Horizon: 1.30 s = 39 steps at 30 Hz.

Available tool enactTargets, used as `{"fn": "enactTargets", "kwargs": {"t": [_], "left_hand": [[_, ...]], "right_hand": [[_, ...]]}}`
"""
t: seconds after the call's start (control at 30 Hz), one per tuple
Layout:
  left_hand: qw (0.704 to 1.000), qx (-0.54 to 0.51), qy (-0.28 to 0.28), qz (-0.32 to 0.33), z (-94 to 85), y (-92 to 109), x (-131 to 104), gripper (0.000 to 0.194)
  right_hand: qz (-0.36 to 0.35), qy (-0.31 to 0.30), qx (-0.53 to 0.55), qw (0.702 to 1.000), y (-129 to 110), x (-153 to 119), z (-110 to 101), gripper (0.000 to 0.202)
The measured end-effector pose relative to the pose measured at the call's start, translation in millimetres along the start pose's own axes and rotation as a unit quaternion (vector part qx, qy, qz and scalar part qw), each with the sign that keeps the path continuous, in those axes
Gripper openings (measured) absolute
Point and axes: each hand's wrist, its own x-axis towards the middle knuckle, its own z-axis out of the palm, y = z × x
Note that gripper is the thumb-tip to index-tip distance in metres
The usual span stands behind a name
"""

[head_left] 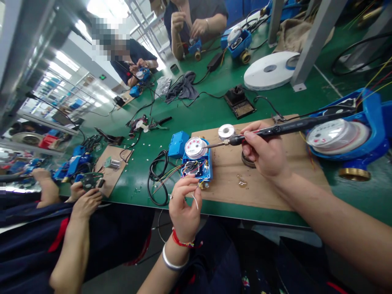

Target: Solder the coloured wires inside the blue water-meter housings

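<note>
My right hand (pixel 263 152) grips a black and red soldering iron (pixel 284 127). Its metal tip points left, over the round white dial of a blue water meter (pixel 196 148); I cannot tell if they touch. Close to the meter's near edge, my left hand (pixel 184 204) pinches a thin pale strand of solder wire (pixel 195 201). The meter's housing is open, with coloured wires and a dark part inside. Its blue cover (pixel 178 144) stands beside it on the left. A black cable (pixel 159 179) lies coiled to the left of the meter.
Cardboard (pixel 260 192) lies under the work, bearing a solder spool (pixel 226 131). An iron stand (pixel 239 102) sits farther back. Another blue meter (pixel 343 134) stands at right, near a metal post (pixel 318 36). Co-workers' hands (pixel 87 200) are at left and across the green table.
</note>
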Motion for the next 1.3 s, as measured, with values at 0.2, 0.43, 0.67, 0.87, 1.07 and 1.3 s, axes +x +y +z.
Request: {"fn": "enactTargets", "kwargs": {"t": [0.2,0.43,0.67,0.87,1.07,1.3], "left_hand": [[0.992,0.115,0.02,0.038,12.6,-3,-3,0.016],[0.988,0.145,0.036,0.03,20.9,0,-1,0.018],[0.989,0.149,0.02,0.002,25.2,6,4,0.017],[0.991,0.135,0.011,-0.014,28.6,9,5,0.018],[0.991,0.136,0.012,-0.014,29.2,12,6,0.018],[0.99,0.138,0.009,-0.015,29.9,15,7,0.019]], "right_hand": [[-0.002,0.011,-0.004,1.0,-3,1,1,0.023],[-0.016,0.012,-0.016,1.0,-5,-1,1,0.024],[-0.03,0.012,-0.062,0.998,-5,-3,-2,0.028],[-0.037,-0.01,-0.101,0.994,-7,-8,-1,0.025],[-0.024,-0.019,-0.1,0.995,-7,-10,1,0.025],[-0.025,-0.024,-0.119,0.992,-6,-9,-1,0.025]]}}
